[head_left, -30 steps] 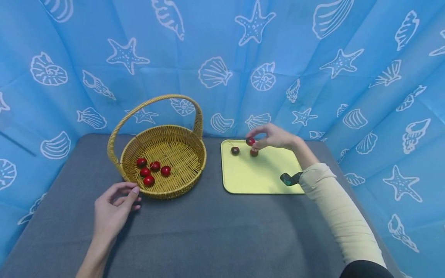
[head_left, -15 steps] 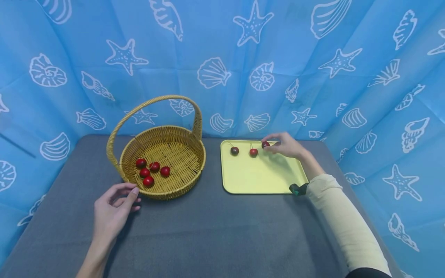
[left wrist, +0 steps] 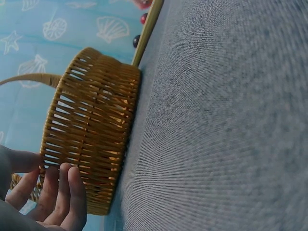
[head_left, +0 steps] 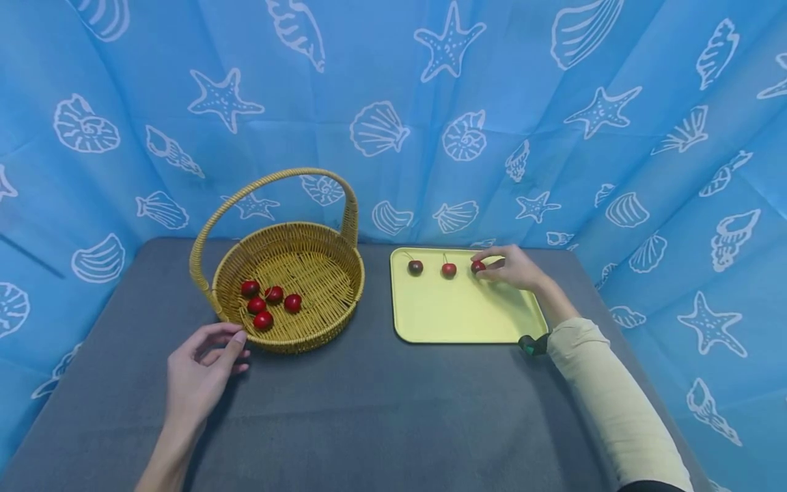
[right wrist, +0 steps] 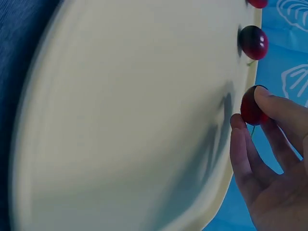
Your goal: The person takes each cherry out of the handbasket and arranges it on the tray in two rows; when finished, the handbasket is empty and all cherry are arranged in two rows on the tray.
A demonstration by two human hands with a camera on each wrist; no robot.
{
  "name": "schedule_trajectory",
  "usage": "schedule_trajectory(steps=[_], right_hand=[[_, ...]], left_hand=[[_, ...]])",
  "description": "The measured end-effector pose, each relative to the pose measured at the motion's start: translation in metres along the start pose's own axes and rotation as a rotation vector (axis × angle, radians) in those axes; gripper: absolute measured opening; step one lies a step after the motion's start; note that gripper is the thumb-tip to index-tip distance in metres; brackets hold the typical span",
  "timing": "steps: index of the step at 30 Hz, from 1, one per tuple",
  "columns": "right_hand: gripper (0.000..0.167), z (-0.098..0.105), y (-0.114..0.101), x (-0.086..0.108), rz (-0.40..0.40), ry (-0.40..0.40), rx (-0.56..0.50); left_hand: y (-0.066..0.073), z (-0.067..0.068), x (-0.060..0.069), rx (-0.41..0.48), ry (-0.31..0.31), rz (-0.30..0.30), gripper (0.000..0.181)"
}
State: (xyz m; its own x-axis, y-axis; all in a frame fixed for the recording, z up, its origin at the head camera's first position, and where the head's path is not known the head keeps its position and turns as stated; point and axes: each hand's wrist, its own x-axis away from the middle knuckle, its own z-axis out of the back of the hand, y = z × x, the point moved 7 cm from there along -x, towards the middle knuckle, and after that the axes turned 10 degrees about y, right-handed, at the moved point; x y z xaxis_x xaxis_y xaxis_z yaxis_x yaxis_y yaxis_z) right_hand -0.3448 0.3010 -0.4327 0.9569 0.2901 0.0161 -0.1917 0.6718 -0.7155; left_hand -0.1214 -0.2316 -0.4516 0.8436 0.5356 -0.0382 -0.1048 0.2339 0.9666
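Note:
My right hand (head_left: 515, 269) pinches a dark red cherry (right wrist: 251, 107) between thumb and fingers over the far side of a pale yellow tray (head_left: 451, 311). Two more cherries stand in a row to its left: a bright red one (head_left: 449, 270) and a darker one (head_left: 415, 267), stems up. With thumb and fingertips, my left hand (head_left: 199, 372) grips the near-left rim of a round wicker basket (head_left: 322, 273) with a tall handle. In the left wrist view, its fingers lie along the woven wall. Several red cherries (head_left: 263, 320) lie at the basket's left side.
Basket and tray stand apart on a grey cloth-covered table (head_left: 381, 410). Behind them hangs a blue curtain (head_left: 393, 178) with white shells and starfish. A dark strap piece (head_left: 532, 344) at the right wrist hangs over the tray's near-right corner.
From above the middle cherry, my right hand has moved right and lowered with its cherry toward the tray. The left hand stays at the basket rim.

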Motion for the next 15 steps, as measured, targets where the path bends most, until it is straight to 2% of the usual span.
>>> schedule_trajectory(steps=[5,15], right_hand=[[0.039,-0.0016,0.0014,-0.0003,0.048,0.002,0.095],[0.037,-0.0055,0.0006,-0.0045,0.106,0.037,0.148]], left_hand=[[0.0001,0.0000,-0.0004,0.002,-0.002,0.006,0.027],[0.0002,-0.0003,-0.0009,-0.009,0.000,0.006,0.026]])
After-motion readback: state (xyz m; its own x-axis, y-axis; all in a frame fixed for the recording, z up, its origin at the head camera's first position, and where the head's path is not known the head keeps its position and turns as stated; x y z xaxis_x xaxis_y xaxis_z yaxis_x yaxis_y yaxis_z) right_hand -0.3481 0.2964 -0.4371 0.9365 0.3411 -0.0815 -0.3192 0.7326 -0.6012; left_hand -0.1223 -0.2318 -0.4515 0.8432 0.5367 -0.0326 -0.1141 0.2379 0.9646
